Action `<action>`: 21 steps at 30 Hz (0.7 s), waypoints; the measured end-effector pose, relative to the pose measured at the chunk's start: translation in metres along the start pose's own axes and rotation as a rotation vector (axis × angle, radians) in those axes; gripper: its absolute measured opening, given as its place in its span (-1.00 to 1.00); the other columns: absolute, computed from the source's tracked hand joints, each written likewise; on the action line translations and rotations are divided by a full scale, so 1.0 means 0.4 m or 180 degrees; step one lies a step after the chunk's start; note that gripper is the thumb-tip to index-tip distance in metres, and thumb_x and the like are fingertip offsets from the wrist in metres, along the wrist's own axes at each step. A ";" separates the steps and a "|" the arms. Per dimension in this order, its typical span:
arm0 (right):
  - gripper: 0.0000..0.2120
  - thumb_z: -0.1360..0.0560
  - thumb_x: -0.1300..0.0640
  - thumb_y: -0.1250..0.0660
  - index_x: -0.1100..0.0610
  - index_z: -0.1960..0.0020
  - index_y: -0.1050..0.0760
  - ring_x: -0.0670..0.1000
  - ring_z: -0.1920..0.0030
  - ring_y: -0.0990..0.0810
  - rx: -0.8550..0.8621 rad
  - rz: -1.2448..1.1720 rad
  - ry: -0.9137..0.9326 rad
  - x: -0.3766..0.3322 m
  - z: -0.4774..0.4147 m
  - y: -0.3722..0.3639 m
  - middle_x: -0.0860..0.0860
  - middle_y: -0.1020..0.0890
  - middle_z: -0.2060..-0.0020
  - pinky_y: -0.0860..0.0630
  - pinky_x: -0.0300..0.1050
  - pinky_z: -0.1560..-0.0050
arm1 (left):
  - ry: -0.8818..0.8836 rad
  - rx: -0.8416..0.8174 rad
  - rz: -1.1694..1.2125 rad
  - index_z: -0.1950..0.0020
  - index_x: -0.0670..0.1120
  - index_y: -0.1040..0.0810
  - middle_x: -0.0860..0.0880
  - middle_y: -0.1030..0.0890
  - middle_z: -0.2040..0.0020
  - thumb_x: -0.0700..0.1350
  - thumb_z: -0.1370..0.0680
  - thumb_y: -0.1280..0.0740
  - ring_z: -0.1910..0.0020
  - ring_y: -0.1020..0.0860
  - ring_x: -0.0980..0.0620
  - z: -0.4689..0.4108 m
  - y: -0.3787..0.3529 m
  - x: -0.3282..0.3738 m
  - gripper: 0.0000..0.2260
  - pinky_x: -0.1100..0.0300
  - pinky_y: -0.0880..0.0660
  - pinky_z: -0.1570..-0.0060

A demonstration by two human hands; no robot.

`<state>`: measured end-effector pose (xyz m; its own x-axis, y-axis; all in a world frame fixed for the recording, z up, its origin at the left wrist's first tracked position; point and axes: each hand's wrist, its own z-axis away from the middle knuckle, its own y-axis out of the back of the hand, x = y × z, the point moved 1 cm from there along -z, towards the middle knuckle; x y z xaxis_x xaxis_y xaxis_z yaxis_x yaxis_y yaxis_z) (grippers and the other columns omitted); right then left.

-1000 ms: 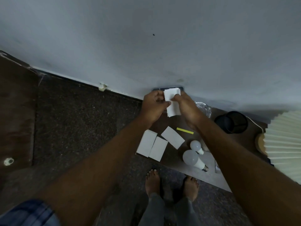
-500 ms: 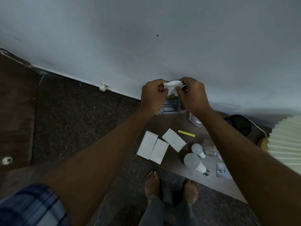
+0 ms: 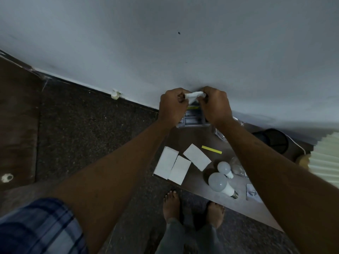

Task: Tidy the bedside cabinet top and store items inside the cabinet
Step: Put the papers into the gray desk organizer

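Crumpled white paper (image 3: 194, 95) is pinched at either end by curled fingers of the left hand (image 3: 173, 105) and the right hand (image 3: 216, 105), above the cabinet surface (image 3: 192, 138).

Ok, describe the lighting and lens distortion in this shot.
Head view: dim, bluish light, no glare; wide-angle lens bends the wall base; left hand and right hand pinching the crumpled paper look sharp; lampshade stretched at the right edge.
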<state>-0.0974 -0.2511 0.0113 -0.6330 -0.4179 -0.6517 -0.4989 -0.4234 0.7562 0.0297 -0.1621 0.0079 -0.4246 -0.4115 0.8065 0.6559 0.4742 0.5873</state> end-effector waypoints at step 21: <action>-0.70 -0.54 0.23 -0.33 0.14 -0.26 -0.56 0.13 -0.13 -0.63 -0.0003 0.0137 0.0023 0.005 0.015 -0.019 0.09 -0.65 -0.16 -0.57 0.06 -0.16 | 0.0068 0.0072 -0.0014 -0.09 -0.13 -0.73 -0.03 -0.75 -0.01 -0.28 -0.49 -0.47 0.02 -0.69 0.08 -0.011 -0.013 -0.019 -0.80 0.18 -0.64 -0.11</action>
<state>-0.0984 -0.2441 0.0048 -0.6497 -0.4415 -0.6188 -0.4707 -0.4056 0.7835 0.0322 -0.1648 -0.0015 -0.4137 -0.4299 0.8025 0.6398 0.4898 0.5923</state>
